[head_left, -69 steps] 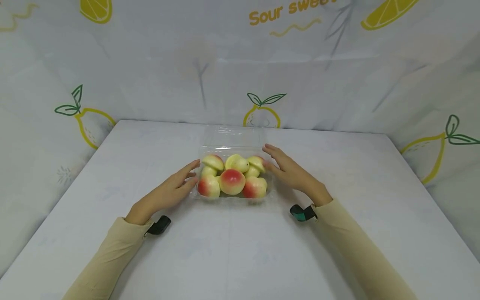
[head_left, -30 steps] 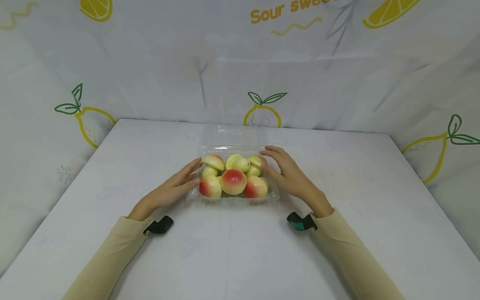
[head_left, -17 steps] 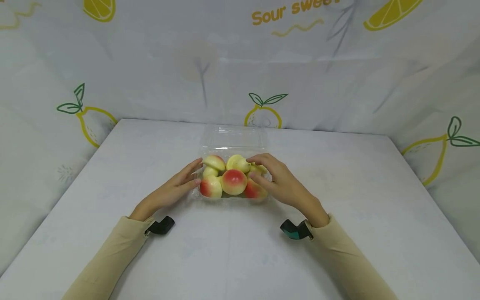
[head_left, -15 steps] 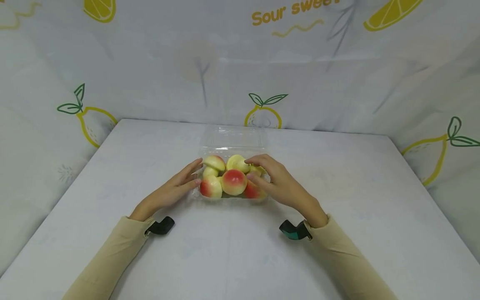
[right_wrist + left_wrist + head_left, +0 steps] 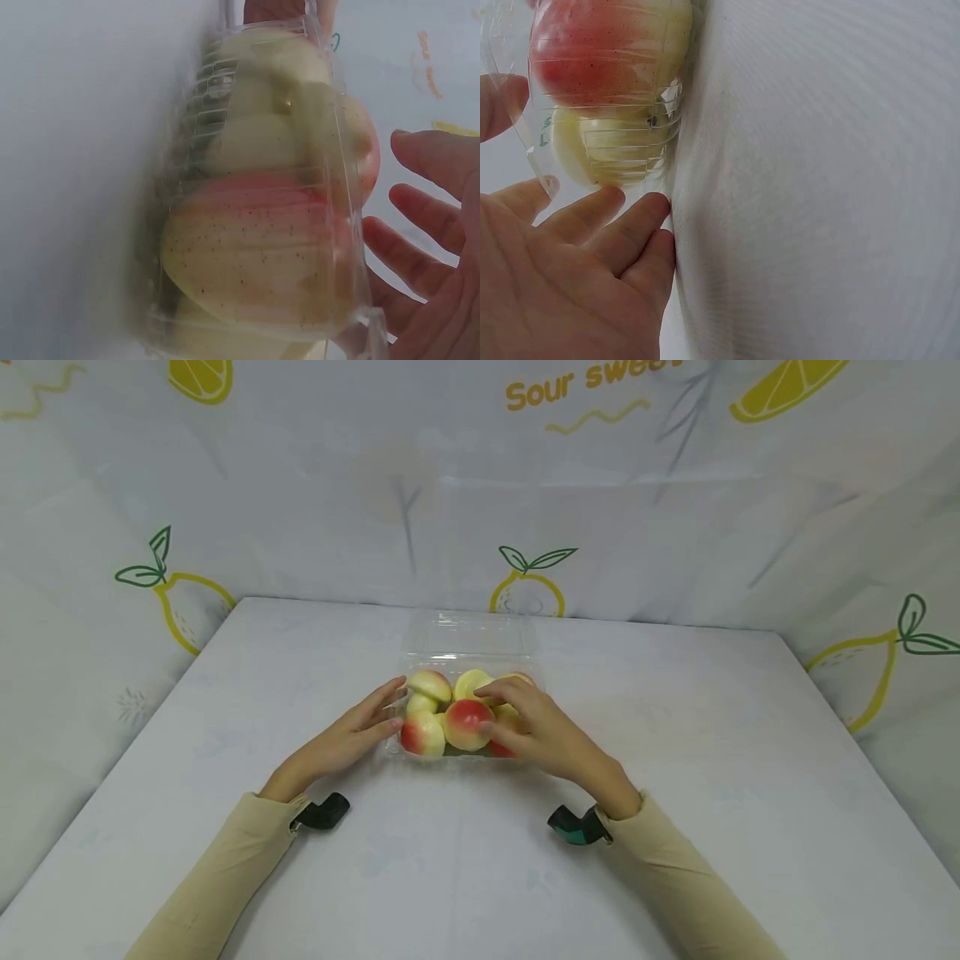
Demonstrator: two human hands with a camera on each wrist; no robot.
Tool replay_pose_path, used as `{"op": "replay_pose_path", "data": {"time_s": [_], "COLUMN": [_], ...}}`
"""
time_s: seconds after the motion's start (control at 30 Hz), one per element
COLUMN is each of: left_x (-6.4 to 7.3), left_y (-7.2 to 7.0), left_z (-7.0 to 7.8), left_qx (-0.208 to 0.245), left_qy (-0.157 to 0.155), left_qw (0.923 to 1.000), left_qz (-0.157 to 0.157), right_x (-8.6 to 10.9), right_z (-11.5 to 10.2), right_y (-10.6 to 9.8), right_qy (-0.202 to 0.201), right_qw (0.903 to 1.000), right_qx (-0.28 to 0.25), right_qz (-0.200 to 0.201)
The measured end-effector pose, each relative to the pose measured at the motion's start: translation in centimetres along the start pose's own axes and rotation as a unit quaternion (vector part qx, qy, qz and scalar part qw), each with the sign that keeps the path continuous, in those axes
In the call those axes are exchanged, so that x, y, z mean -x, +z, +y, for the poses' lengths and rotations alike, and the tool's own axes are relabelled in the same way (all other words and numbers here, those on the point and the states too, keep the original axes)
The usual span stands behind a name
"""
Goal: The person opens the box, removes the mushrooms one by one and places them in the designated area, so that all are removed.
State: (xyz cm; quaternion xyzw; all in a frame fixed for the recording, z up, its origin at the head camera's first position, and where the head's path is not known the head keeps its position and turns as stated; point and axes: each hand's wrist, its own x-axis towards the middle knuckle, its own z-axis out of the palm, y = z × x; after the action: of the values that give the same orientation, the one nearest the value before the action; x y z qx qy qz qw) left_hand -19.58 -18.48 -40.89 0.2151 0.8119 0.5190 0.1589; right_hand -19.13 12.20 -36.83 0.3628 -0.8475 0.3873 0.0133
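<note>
A clear plastic clamshell box [image 5: 465, 757] with its lid [image 5: 472, 631] folded back holds several yellowish, mushroom-shaped pieces with red-tinted caps. My left hand [image 5: 345, 731] is at the box's left side, its fingers nearly straight and the fingertips at the wall, also seen in the left wrist view. Over the right part of the box hovers my right hand [image 5: 542, 728], thumb and fingers apart beside the front middle mushroom [image 5: 467, 725]. In the right wrist view a gap shows between the thumb and the red cap [image 5: 364, 150]. My right hand hides part of the right-hand mushrooms.
The box stands on a table with a white cloth [image 5: 450, 860]. A white curtain [image 5: 315, 502] printed with lemons rises right behind the table. Each wrist carries a small black device, the left one [image 5: 324, 811] and the right one [image 5: 576, 826].
My right hand has moved from the box's right edge leftward over the mushrooms, toward the front middle one. The left hand came slightly closer to the box and then stayed there.
</note>
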Motion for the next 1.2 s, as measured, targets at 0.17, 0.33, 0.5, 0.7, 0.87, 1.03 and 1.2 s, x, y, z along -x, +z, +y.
{"op": "replay_pose_path", "data": {"time_s": [0.17,0.33,0.5,0.7,0.87,1.03,1.2], "left_x": [0.0,0.1,0.1,0.1,0.0,0.0,0.0], "left_y": [0.0,0.0,0.0,0.0,0.0,0.0,0.0], "left_z": [0.0,-0.1,-0.1,-0.1,-0.1,-0.1,-0.1], "left_qx": [-0.001,-0.007,-0.006,-0.006,-0.008,-0.006,-0.005], "left_qy": [-0.003,-0.006,-0.006,-0.006,-0.007,-0.009,-0.011], "left_qw": [1.0,0.9999,1.0,0.9999,0.9999,0.9999,0.9999], "left_qz": [0.001,0.005,0.005,0.006,0.006,0.005,0.006], "right_x": [-0.1,-0.2,-0.4,-0.7,-0.8,-0.7,-0.7], "right_z": [-0.2,-0.2,-0.2,-0.3,-0.4,-0.5,-0.6], "right_y": [0.4,0.8,1.1,1.4,1.3,1.2,1.0], "right_qy": [0.005,0.02,0.026,0.031,0.031,0.029,0.027], "right_qw": [0.9993,0.9972,0.9964,0.9955,0.9944,0.9952,0.9973], "right_qx": [0.034,0.063,0.069,0.068,0.073,0.072,0.057], "right_qz": [-0.015,-0.034,-0.041,-0.059,-0.069,-0.06,-0.039]}}
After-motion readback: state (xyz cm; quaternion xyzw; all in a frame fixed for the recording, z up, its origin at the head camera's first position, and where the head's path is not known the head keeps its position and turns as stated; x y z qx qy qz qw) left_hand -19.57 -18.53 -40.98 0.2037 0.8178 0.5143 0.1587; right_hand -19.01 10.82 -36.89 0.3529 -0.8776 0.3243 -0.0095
